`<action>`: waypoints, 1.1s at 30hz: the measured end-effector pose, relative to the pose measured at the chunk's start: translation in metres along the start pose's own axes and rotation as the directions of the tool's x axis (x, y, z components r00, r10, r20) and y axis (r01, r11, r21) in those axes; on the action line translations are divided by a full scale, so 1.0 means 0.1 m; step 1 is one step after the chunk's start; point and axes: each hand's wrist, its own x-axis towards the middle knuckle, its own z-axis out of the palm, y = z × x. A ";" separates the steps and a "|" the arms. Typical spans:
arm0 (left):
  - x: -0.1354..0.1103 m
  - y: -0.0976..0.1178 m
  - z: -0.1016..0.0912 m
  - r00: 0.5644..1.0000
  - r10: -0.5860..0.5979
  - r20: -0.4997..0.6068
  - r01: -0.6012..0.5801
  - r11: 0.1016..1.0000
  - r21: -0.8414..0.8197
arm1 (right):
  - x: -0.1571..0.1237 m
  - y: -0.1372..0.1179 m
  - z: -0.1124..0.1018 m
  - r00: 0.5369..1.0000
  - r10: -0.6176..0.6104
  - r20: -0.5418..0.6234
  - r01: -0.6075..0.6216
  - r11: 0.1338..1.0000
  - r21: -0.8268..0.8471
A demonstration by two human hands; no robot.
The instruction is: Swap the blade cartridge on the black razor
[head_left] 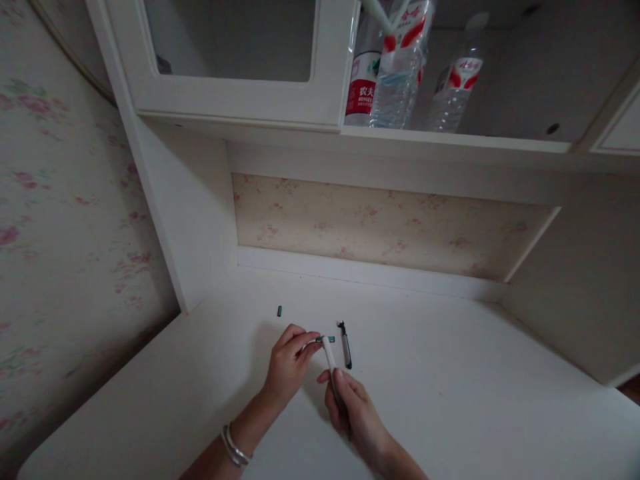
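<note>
Silver bangles [235, 448] on the left wrist, nearest the camera. Right hand [353, 410] is closed around the lower end of a white pen barrel [329, 357], which it holds tilted just above the table [450, 400], top end pointing away. Left hand [289, 365] sits just beside it, fingers pinched at the barrel's top end, where a small green piece [331, 339] shows. Can't tell if that piece is attached to the barrel or only held against it.

Just right of the barrel, a black pen part [346, 350] lies flat on the table, close to the barrel but not touching it. Further back and to the left, a small dark cap-like piece [279, 311] lies alone, well apart from both hands.

Behind the table is a floral wallpaper panel [390, 227]. Above it, a white shelf [450, 139] carries three plastic water bottles: a red-label bottle [361, 87], a clear bottle [400, 73] touching it, and a third bottle [455, 87] a little to the right. White cabinet door [230, 93] with a glass pane is left of the bottles.
</note>
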 end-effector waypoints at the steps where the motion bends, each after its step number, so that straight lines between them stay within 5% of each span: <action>1: 0.00 0.01 0.00 1.000 0.000 0.000 0.000 1.000 0.000 | 0.00 0.01 -0.01 1.000 -0.001 0.000 0.001 1.000 0.005; 16: 0.01 0.00 0.00 1.000 0.030 0.007 -0.030 0.999 0.009 | -0.01 -0.03 0.02 0.999 -0.002 0.035 0.003 1.000 -0.011; 27: -0.01 0.00 -0.02 0.994 0.101 -0.040 -0.099 0.994 0.056 | 0.04 -0.01 -0.02 0.996 -0.013 -0.093 0.005 0.996 -0.090; 33: -0.02 -0.03 0.00 0.988 0.151 -0.036 -0.149 0.988 0.051 | 0.03 0.02 0.03 0.999 0.006 -0.040 -0.011 0.994 -0.104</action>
